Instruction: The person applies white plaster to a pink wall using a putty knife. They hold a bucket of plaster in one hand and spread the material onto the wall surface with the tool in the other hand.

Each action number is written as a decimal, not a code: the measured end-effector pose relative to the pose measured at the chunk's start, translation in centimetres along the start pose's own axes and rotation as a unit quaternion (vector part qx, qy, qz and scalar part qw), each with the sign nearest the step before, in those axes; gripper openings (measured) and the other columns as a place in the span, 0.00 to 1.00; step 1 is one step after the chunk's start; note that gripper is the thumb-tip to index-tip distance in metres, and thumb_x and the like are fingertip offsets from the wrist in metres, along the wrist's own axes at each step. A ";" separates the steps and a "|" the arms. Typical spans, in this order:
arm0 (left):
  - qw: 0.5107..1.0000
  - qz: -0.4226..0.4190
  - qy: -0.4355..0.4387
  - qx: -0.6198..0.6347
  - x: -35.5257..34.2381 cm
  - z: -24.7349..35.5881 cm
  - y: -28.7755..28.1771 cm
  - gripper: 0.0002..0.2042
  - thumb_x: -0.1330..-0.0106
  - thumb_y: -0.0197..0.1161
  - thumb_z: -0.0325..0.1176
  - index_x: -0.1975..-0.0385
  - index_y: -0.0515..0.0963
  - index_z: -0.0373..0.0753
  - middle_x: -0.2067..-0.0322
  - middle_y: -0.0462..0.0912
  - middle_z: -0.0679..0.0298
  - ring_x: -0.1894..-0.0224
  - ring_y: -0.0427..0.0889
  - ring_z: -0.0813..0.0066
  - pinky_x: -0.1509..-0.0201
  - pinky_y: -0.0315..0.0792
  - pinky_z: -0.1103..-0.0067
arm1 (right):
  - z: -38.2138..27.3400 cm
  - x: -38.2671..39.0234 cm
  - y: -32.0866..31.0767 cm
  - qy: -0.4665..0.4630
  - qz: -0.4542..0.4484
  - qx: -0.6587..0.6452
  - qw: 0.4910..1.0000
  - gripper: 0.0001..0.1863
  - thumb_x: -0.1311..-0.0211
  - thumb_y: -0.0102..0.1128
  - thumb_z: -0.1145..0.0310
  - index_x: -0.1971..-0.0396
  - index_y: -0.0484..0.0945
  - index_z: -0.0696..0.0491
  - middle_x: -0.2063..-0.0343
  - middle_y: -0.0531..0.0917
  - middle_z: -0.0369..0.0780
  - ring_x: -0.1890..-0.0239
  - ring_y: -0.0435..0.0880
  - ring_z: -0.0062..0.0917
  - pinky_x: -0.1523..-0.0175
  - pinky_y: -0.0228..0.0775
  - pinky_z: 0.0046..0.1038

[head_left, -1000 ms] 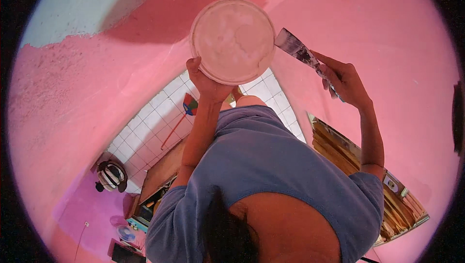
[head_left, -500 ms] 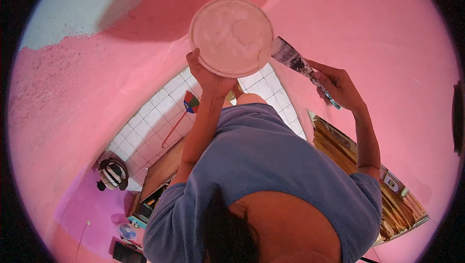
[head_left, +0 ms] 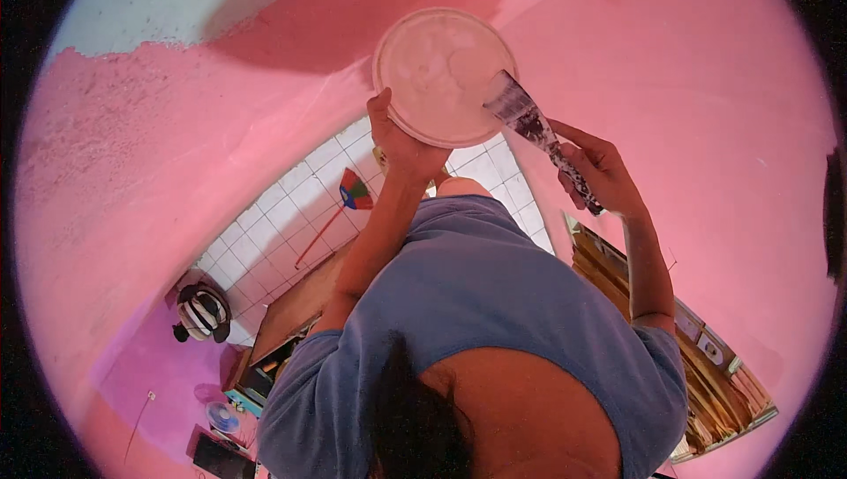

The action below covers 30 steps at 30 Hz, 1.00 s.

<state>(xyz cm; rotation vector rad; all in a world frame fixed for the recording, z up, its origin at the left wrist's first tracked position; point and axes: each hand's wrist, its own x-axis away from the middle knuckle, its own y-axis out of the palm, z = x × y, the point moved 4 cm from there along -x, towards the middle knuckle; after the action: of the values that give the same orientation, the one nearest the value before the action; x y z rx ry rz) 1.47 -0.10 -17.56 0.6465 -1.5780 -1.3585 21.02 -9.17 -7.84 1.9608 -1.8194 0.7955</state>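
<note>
My left hand [head_left: 404, 139] holds a round, pale pink lid [head_left: 432, 73] from below, its thumb over the near left rim. Smeared paste of a similar pale colour covers the lid's upper face. In my right hand [head_left: 600, 170] is a putty knife [head_left: 529, 122], gripped by its speckled dark handle. The wide blade, streaked with whitish residue, overlaps the lid's right edge; whether it presses on the surface I cannot tell. My left fingers under the lid are mostly hidden.
A pink wall [head_left: 688, 82] rises ahead and to the right, with a pale unpainted-looking patch [head_left: 159, 3] at upper left. Below are white floor tiles [head_left: 300, 205], a multicoloured broom [head_left: 356, 190], a wooden cabinet [head_left: 296, 307] and, at right, a shelf unit [head_left: 706, 373].
The lid has shifted right and slightly down with my left hand. The putty knife's blade has moved from beside the lid's rim to over its right part.
</note>
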 end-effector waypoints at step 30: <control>1.000 0.001 -0.003 0.018 -0.3 1.2 -1.0 0.33 0.45 0.51 0.51 0.40 0.60 0.42 0.41 0.64 0.57 0.40 0.63 0.57 0.37 0.57 0.58 | -4.8 1.2 2.6 -0.218 0.147 0.550 0.793 0.14 0.46 0.61 0.68 0.59 0.81 0.43 0.82 0.77 0.34 0.84 0.74 0.23 0.79 0.64 0.24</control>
<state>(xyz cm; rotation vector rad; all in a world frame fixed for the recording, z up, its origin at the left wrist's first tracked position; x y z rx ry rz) 0.39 0.42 -18.57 0.6621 -1.6102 -1.3345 17.73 -7.53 -3.68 2.7080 -2.1905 1.9969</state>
